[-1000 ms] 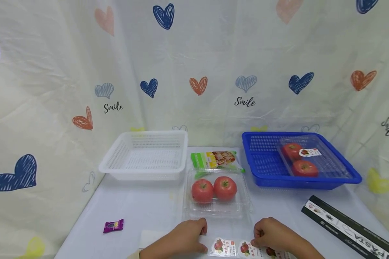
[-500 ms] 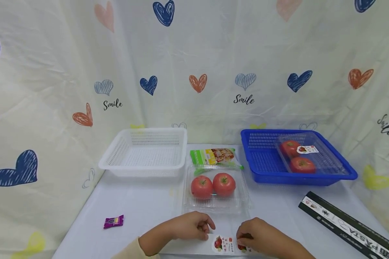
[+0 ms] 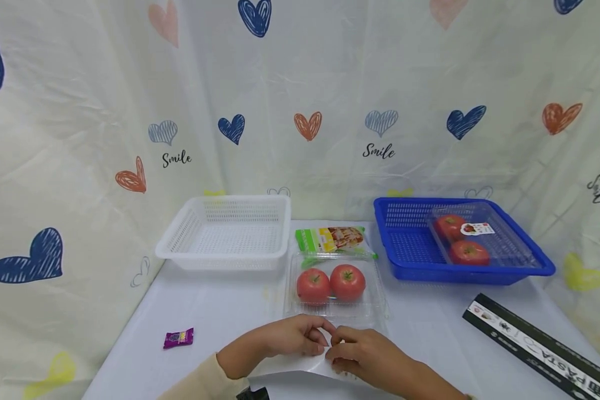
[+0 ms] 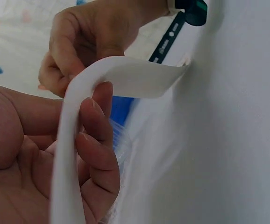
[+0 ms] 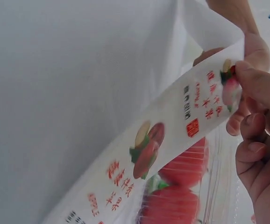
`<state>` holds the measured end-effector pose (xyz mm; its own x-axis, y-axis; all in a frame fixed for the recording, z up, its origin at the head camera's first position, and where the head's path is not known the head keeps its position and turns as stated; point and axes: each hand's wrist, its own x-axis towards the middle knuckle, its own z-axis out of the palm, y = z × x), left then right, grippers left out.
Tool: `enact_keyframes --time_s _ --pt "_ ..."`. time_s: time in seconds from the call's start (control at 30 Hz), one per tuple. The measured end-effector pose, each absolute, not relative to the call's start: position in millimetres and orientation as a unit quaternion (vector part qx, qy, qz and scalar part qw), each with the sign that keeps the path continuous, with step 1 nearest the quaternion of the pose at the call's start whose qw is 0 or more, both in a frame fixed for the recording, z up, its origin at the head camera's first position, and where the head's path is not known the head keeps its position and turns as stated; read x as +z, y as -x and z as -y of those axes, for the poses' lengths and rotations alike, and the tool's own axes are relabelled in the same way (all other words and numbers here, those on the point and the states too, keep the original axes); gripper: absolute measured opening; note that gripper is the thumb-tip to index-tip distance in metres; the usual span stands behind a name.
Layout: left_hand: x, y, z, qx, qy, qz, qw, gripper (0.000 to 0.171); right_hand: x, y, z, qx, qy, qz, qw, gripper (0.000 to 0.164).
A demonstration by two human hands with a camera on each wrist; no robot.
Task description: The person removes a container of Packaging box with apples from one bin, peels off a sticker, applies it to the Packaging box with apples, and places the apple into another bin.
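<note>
A white strip of stickers [image 3: 290, 364] is raised and bent above the table, its fruit-printed labels [image 5: 146, 149] facing the right wrist view. My left hand [image 3: 295, 336] grips it between thumb and curled fingers; the left wrist view shows its plain back [image 4: 139, 77]. Close beside, my right hand [image 3: 367, 355] pinches the strip at a label's edge, thumb on the printed side. The fingertips of both hands nearly meet. Just beyond them lies a clear plastic box [image 3: 375, 300] with two red round fruits [image 3: 347, 282] inside. Part of the strip is hidden behind my right hand.
A white basket [image 3: 222, 264] stands back left. The blue basket [image 3: 395, 255] at back right holds another clear box with red fruits and a label. A green food packet [image 3: 332, 240], a purple wrapped sweet [image 3: 178, 338] and a long dark box [image 3: 535, 347] lie around.
My right hand has moved left along the strip to meet my left hand. The strip, lying flatter before, is now lifted and bent between them, with its labels turned mostly out of the head view.
</note>
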<state>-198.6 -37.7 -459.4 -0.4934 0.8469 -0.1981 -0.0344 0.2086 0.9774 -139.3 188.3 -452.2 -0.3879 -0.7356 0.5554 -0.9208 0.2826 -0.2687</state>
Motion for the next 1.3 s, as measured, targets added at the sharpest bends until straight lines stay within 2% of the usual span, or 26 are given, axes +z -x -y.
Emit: enact_keyframes --time_s 0.17,0.43,0.57,0.83,1.0,1.2,1.3 --pt "-459.4 200.7 38.8 0.572 -0.294 -0.631 0.434 0.032 -453.8 141.7 -184.7 0.283 -0.519 0.792 0.152 0.021" --pt "-459.1 201.1 39.6 0.597 -0.268 -0.606 0.452 0.036 -451.7 145.0 -182.5 0.296 -0.535 0.766 0.197 0.024" --pt "-459.2 200.5 38.0 0.605 -0.264 -0.590 0.465 0.035 -449.8 144.0 -182.0 0.311 -0.533 0.764 0.192 0.021" --pt "-462.0 200.3 38.2 0.611 -0.258 -0.589 0.461 0.036 -449.7 142.8 -183.9 0.324 -0.535 0.757 0.189 0.015" --pt "-461.7 201.0 40.7 0.606 -0.261 -0.602 0.449 0.036 -452.6 143.6 -185.1 0.321 -0.539 0.756 0.187 0.005" --pt "-460.7 200.7 42.0 0.609 -0.259 -0.599 0.451 0.036 -455.5 142.6 -184.1 0.321 -0.524 0.766 0.189 0.019" --pt "-460.7 199.9 41.0 0.610 -0.258 -0.596 0.454 0.036 -454.3 142.1 -183.5 0.316 -0.524 0.766 0.196 0.018"
